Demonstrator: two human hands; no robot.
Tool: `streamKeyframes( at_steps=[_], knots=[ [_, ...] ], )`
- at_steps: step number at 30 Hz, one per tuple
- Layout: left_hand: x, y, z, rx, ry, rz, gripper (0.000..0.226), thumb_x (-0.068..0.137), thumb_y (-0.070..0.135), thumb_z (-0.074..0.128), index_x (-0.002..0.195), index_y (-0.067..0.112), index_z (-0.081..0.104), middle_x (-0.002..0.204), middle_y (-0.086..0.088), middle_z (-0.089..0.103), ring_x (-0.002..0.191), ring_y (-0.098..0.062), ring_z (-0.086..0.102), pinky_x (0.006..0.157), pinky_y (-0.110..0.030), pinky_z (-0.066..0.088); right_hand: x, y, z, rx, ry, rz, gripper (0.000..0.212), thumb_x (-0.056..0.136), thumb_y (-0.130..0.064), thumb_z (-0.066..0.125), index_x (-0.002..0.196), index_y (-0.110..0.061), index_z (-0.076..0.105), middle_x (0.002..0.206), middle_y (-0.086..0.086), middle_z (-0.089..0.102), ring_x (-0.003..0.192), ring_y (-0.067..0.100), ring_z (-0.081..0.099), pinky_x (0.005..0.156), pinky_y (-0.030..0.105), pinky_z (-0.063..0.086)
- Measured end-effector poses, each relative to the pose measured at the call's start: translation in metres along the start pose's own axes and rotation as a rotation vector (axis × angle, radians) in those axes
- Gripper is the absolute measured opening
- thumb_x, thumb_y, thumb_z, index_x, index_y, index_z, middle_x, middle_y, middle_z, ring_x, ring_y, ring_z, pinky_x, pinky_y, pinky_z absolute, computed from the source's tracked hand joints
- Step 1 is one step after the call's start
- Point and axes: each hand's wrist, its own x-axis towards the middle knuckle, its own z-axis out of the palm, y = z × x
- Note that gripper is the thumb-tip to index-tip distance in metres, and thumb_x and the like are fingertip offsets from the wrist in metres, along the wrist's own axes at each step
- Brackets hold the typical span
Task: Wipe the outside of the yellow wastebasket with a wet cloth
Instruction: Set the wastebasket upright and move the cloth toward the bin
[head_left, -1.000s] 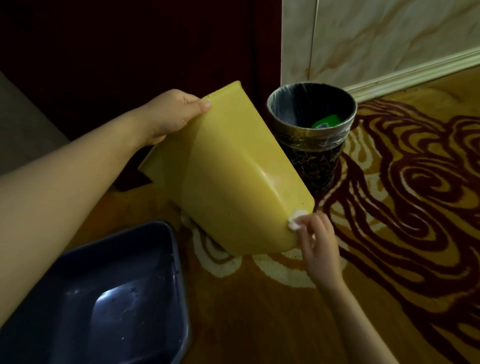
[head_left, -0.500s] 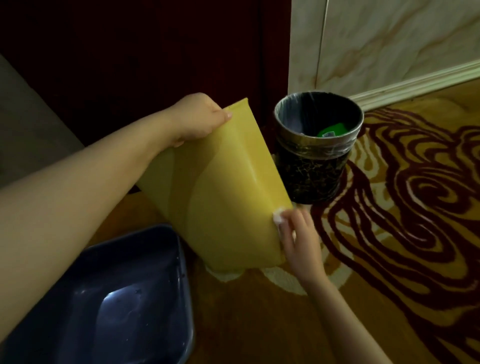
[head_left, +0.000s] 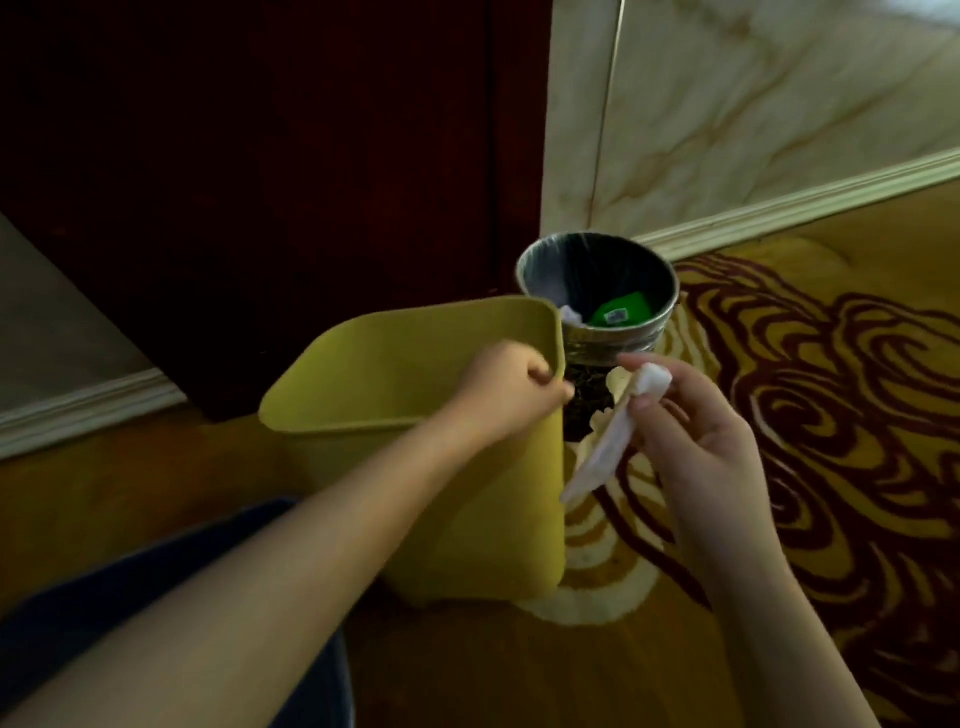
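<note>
At frame centre the yellow wastebasket (head_left: 457, 499) stands upright, long axis vertical, left hand (head_left: 511, 397) clamped over its 3 o'clock rim corner; right hand (head_left: 696, 431), just beside at 3 o'clock, pinches the dangling wet cloth (head_left: 613, 441), nearest the right wall.

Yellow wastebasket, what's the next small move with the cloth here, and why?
Probably bring the white cloth back against the near side wall of the yellow wastebasket. The right hand holds it dangling clear of the basket, while the left hand steadies the upright basket by its rim.
</note>
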Motion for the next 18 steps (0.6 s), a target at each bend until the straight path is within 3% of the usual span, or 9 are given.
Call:
streamKeyframes(
  at_steps=[3, 4, 5, 8, 11, 15, 18],
  knots=[
    [-0.015, 0.005, 0.018, -0.184, -0.221, -0.212, 0.011, 0.083, 0.021, 0.062, 0.073, 0.019, 0.057, 0.073, 0.002, 0.057, 0.066, -0.010, 0.052, 0.057, -0.024, 0.040, 0.013, -0.039, -0.015, 0.036, -0.015, 0.084, 0.016, 0.089, -0.022, 0.055, 0.098, -0.032, 0.064, 0.091, 0.003, 0.066, 0.086, 0.026, 0.065, 0.079, 0.055, 0.054],
    [-0.022, 0.008, 0.026, -0.217, -0.258, -0.278, 0.008, 0.082, 0.023, 0.063, 0.083, 0.016, 0.060, 0.080, 0.000, 0.060, 0.073, -0.013, 0.055, 0.061, -0.026, 0.044, 0.018, -0.052, -0.019, 0.042, -0.024, 0.108, 0.014, 0.089, -0.022, 0.056, 0.097, -0.030, 0.064, 0.091, 0.004, 0.067, 0.086, 0.026, 0.065, 0.081, 0.054, 0.054],
    [-0.030, 0.009, 0.035, -0.232, -0.276, -0.336, 0.019, 0.079, 0.028, 0.065, 0.093, 0.015, 0.061, 0.087, -0.001, 0.062, 0.078, -0.014, 0.056, 0.063, -0.026, 0.044, 0.024, -0.063, -0.023, 0.041, -0.032, 0.131, 0.013, 0.089, -0.021, 0.057, 0.096, -0.029, 0.064, 0.091, 0.004, 0.068, 0.086, 0.025, 0.066, 0.081, 0.051, 0.055],
    [-0.047, 0.016, 0.055, -0.246, -0.243, -0.448, 0.032, 0.076, 0.034, 0.069, 0.101, 0.017, 0.059, 0.104, -0.002, 0.066, 0.088, -0.013, 0.059, 0.070, -0.022, 0.045, 0.043, -0.091, -0.034, -0.017, -0.055, 0.182, 0.011, 0.089, -0.018, 0.058, 0.096, -0.025, 0.064, 0.090, -0.001, 0.069, 0.084, 0.017, 0.068, 0.077, 0.040, 0.058],
    [-0.057, 0.028, 0.057, -0.274, -0.297, -0.573, 0.046, 0.081, 0.029, 0.065, 0.121, 0.012, 0.051, 0.123, -0.007, 0.057, 0.108, -0.017, 0.056, 0.079, -0.021, 0.046, 0.061, -0.112, -0.041, -0.066, -0.077, 0.241, 0.013, 0.089, -0.013, 0.056, 0.094, -0.024, 0.062, 0.093, -0.005, 0.067, 0.087, 0.012, 0.067, 0.075, 0.030, 0.057],
    [-0.064, 0.046, 0.035, -0.270, -0.397, -0.697, 0.047, 0.083, 0.029, 0.063, 0.123, 0.012, 0.046, 0.122, -0.005, 0.053, 0.097, -0.010, 0.051, 0.067, -0.018, 0.047, 0.083, -0.134, -0.047, -0.068, -0.077, 0.365, 0.018, 0.090, -0.003, 0.054, 0.094, -0.019, 0.061, 0.097, -0.003, 0.065, 0.087, 0.010, 0.066, 0.071, 0.021, 0.056],
    [-0.048, 0.079, 0.001, -0.530, -0.208, -0.694, 0.051, 0.081, 0.029, 0.065, 0.126, 0.017, 0.043, 0.102, 0.004, 0.057, 0.086, -0.005, 0.055, 0.061, -0.016, 0.044, 0.102, -0.144, -0.050, -0.088, -0.030, 0.487, 0.012, 0.090, -0.007, 0.055, 0.095, -0.016, 0.061, 0.095, 0.004, 0.066, 0.085, 0.016, 0.068, 0.073, 0.030, 0.058]
  ],
)
